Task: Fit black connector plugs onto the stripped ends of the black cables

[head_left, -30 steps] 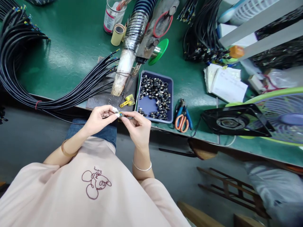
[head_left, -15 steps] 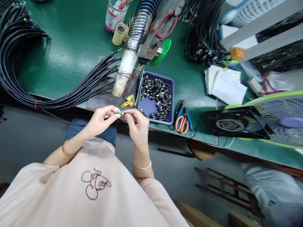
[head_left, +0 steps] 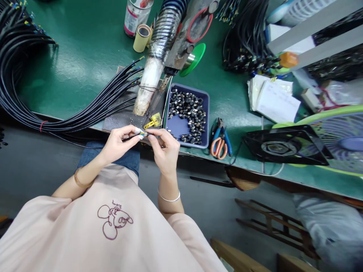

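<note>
My left hand (head_left: 119, 142) pinches the end of a thin black cable (head_left: 131, 137) with coloured wire tips, just below the bench's front edge. My right hand (head_left: 165, 148) is closed in a pinch against those wire tips, holding a small part that its fingers mostly hide. The hands meet fingertip to fingertip over my lap. A blue tray (head_left: 204, 101) of small black connectors lies just beyond my right hand. A bundle of black cables (head_left: 85, 115) curves in from the left.
A soldering station with a ribbed hose (head_left: 166, 26) stands behind the hands. Orange-handled pliers (head_left: 219, 144) lie right of the tray. Papers (head_left: 276, 100), a green fan (head_left: 326, 139) and more cable bundles (head_left: 246, 41) fill the right side. A jar (head_left: 135, 15) and tape roll (head_left: 141, 37) stand at the back.
Both hands stay together at the bench edge. The right fingers have closed in tighter on the wire tips, and a short length of black cable now shows under the left fingers.
</note>
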`<state>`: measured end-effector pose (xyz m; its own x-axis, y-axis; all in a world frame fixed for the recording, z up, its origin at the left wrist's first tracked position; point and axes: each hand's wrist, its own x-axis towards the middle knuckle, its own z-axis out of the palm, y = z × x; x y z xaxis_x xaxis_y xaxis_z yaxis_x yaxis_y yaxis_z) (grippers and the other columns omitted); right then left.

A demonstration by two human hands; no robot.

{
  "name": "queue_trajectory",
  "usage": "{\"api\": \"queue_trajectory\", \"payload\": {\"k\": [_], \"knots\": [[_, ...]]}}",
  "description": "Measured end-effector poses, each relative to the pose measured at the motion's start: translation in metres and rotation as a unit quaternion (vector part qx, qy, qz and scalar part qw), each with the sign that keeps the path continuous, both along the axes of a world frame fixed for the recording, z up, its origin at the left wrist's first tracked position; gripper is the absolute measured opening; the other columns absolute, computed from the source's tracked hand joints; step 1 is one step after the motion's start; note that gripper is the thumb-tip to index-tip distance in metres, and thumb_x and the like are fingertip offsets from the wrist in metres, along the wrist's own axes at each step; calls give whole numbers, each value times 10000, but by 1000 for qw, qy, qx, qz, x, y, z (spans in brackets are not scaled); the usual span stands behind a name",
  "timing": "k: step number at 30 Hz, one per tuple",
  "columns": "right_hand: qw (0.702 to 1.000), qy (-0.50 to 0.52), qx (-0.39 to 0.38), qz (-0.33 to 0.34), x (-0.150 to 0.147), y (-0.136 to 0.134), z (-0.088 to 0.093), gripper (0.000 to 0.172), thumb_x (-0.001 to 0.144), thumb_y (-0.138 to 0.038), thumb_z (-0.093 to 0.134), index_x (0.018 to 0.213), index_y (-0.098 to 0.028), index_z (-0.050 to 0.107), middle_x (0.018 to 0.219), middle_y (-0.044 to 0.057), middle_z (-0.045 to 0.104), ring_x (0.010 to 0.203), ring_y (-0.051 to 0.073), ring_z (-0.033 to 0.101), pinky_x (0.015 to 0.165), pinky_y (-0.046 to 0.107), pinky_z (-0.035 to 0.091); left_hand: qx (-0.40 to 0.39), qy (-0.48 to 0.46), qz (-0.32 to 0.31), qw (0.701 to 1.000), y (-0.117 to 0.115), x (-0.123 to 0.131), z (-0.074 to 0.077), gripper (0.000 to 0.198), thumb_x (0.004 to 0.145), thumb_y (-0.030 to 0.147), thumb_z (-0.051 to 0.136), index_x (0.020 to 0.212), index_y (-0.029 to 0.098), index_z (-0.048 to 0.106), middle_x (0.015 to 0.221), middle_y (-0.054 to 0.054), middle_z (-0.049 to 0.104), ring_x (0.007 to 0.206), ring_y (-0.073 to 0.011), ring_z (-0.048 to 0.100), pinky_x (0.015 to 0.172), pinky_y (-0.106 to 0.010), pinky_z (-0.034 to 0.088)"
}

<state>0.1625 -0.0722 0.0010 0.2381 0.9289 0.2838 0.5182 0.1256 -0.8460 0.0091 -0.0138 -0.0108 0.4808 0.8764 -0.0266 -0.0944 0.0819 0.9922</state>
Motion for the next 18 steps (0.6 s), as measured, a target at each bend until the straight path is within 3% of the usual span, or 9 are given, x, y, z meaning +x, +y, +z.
{"api": "queue_trajectory", "payload": {"k": [6, 8, 11, 14, 18], "knots": [[999, 15, -32, 5, 5, -1, -3, 175, 933, -316, 581, 945, -205, 715, 814, 8, 672, 504, 79, 408, 481, 247, 344, 6, 9, 7, 1000, 0, 0, 2, 233, 777, 367, 745, 814, 139, 709, 794, -28, 708, 723, -126, 633, 736, -239, 541], [999, 10, -36, 14, 6, -1, -2, 174, 937, -321, 579, 951, -208, 710, 836, 15, 678, 530, 88, 460, 478, 242, 367, 12, 15, 14, 1000, 0, 0, 2, 229, 774, 361, 747, 789, 135, 710, 760, -25, 706, 678, -117, 618, 706, -233, 539], [998, -45, 20, 26, 6, -1, 0, 129, 938, -258, 584, 948, -224, 708, 877, 30, 708, 712, 135, 627, 586, 253, 487, 18, 21, 25, 999, 0, -1, 0, 244, 770, 375, 753, 774, 136, 702, 737, -24, 701, 644, -114, 604, 688, -240, 544], [985, -140, 97, 35, 5, -2, 0, 167, 940, -165, 570, 993, -241, 708, 922, 39, 735, 852, 149, 694, 739, 271, 547, 21, 24, 34, 999, -1, -1, -1, 243, 775, 375, 745, 784, 137, 697, 750, -27, 705, 652, -119, 611, 695, -246, 548], [966, -215, 137, 40, 8, -4, -2, 204, 941, -142, 566, 1025, -249, 719, 952, 48, 754, 836, 138, 720, 705, 244, 552, 43, 31, 49, 997, -4, -1, 0, 183, 790, 317, 712, 789, 134, 700, 758, -34, 711, 671, -121, 617, 688, -231, 529]]}}
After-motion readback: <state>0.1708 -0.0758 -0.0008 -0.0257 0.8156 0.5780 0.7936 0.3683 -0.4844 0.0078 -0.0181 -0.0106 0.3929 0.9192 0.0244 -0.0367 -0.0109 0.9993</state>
